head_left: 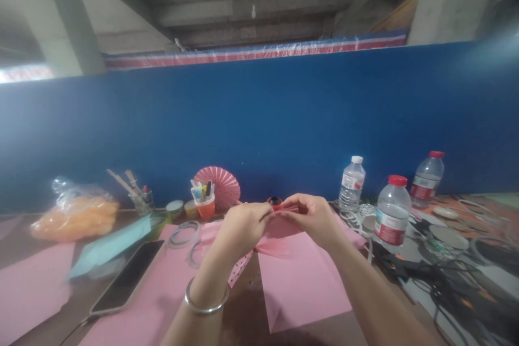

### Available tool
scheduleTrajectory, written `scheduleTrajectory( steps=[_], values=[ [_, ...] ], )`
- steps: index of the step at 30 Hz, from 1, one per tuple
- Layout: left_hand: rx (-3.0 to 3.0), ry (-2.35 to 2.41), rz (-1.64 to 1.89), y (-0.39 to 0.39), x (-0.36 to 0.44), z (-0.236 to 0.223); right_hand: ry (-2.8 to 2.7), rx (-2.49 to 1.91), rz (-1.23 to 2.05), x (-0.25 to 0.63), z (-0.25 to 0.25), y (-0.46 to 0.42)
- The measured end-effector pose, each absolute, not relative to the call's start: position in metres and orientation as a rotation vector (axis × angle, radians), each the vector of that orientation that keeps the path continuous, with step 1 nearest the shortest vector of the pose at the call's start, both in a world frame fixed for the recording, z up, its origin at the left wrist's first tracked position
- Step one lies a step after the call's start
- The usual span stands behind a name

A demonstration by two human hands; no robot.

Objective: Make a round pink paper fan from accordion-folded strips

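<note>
My left hand (245, 227) and my right hand (310, 216) meet above the middle of the table. Fingers of both pinch a narrow pink folded paper (286, 211), partly hidden behind them. Beneath my hands lies a pink paper sheet (302, 286), with sheer pink material (278, 247) by its far edge. Some pink dotted paper (241, 269) shows beside my left wrist, which wears a silver bangle. Just beyond my fingers sits a small red and black round object (274, 201). A pleated pink paper fan (222, 186) stands against the blue partition.
To the left are a pen cup (206, 206), a phone (128, 277) with a cable, a light-blue packet (111, 246) and a plastic bag with orange contents (77, 219). Bottles (393, 213), grey rings, and tangled black cables (441, 281) crowd the right side. A blue partition (259, 119) stands behind.
</note>
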State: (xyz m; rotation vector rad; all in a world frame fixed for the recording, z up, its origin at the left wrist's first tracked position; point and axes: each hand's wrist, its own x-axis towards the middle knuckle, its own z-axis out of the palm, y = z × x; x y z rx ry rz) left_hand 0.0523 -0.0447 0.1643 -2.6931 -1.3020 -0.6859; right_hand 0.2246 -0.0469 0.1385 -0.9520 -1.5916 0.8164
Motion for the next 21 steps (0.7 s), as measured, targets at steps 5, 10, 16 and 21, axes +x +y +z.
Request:
scheduleTrajectory(
  steps=[5, 10, 16, 21],
  values=[
    [-2.648, -1.281, -0.552, -0.043, 0.055, 0.162, -1.717, -0.968, 0.762, 0.223, 0.138, -0.047],
    [-2.650, -1.245, -0.551, -0.039, 0.056, 0.159, -1.805, -1.076, 0.615, 0.226, 0.142, -0.050],
    [-2.582, -1.306, -0.504, -0.040, 0.057, 0.158, -1.923, -1.105, 0.430, 0.232, 0.146, -0.052],
    [-2.740, -1.307, -0.565, -0.037, 0.044, 0.162, -1.934, -1.176, 0.434, 0.246, 0.145, -0.049]
  ],
)
